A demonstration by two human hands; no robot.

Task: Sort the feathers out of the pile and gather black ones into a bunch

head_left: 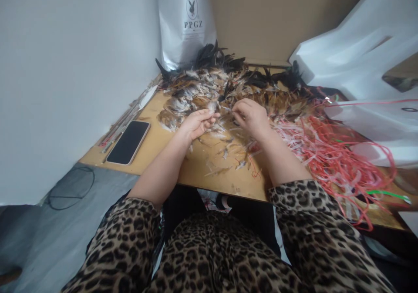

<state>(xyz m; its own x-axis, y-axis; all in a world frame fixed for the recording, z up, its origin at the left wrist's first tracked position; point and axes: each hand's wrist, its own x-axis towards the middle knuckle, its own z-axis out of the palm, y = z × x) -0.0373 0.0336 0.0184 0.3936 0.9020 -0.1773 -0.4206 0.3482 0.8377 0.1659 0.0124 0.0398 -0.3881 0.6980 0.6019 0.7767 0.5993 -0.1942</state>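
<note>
My left hand is closed in a pinch on a pale, fluffy feather at the front of a large feather pile. Just to its right, my right hand has its fingers pinched together near the feather's dark-tipped end. Whatever sits between the right fingertips is too small to make out. The pile mixes white, brown and black feathers and spreads behind both hands. Several loose feather bits lie on the wooden table below the hands.
A phone lies at the left, beside thin sticks along the wall. Tangled red and pink strings cover the right side. A white printed bag stands behind the pile; white plastic bags hang over the right.
</note>
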